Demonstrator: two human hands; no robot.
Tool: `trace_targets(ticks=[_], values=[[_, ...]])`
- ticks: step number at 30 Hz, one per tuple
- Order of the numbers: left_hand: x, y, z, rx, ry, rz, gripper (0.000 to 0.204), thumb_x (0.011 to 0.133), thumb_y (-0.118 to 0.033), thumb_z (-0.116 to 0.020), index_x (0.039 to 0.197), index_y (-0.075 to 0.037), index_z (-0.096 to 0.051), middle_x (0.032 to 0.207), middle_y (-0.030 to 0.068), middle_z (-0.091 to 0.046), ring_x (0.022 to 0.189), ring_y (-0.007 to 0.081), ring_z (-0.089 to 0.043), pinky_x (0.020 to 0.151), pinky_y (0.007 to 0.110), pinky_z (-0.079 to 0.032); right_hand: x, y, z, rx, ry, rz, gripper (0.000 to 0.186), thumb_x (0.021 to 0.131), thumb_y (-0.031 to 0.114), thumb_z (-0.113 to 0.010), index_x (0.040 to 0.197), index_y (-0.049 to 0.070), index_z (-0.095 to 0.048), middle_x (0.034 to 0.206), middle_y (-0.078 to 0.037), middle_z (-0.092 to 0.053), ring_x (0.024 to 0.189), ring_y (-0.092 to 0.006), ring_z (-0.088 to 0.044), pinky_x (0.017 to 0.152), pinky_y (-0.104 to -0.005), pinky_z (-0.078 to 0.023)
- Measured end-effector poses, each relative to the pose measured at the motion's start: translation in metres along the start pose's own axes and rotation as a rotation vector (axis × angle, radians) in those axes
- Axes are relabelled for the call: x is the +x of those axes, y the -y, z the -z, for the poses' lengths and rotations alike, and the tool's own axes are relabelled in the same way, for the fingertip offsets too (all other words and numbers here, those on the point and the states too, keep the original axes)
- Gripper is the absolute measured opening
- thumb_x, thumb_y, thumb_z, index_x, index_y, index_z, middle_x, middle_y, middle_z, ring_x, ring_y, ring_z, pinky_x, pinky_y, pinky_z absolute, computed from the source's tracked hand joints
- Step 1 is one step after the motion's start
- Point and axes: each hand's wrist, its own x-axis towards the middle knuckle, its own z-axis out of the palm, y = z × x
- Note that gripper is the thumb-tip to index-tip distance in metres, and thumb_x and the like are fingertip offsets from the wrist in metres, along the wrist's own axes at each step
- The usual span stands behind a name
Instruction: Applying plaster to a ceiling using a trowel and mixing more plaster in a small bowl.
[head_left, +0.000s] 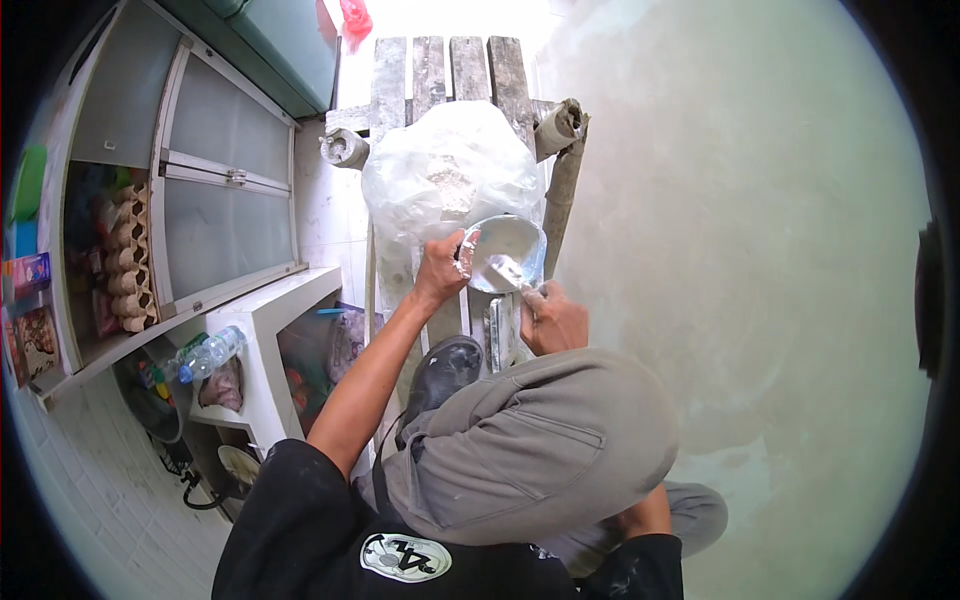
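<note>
My left hand [447,262], smeared with white paste, is closed around the left rim of a small round tub [540,244] and tilts it toward me. White paste coats the inside of the tub. In my closed right hand [557,320] is a putty knife [504,272], its paste-covered blade inside the tub near the lower rim. Right behind the tub, an opened clear plastic bag [405,180] of whitish powder lies on the wooden planks. A narrow flat piece [498,330], which I cannot identify, rests on the planks beside my right hand.
The plank platform [508,75] has round posts [560,125] at its far corners. To the left stand a glass-doored cabinet [225,130] with egg trays [130,260] and a white ledge holding a plastic bottle [213,353]. My shoe [446,375] is on the planks. A greenish-grey wall [740,250] rises at right.
</note>
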Motion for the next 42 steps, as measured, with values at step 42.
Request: trace_targets(ticks=[42], values=[[-0.002, -0.007, -0.006, -0.036, -0.025, 0.03, 0.031, 0.099, -0.013, -0.06, 0.073, 0.002, -0.053, 0.057, 0.0228, -0.043, 0.045, 0.0301, -0.038, 0.047, 0.041, -0.035, 0.016, -0.019, 0.015, 0.387, -0.035, -0.386, 0.025, 0.088, 0.023, -0.066, 0.096, 0.002, -0.077, 0.08, -0.025, -0.071, 0.076, -0.0397, -0.07, 0.069, -0.0432, -0.054]])
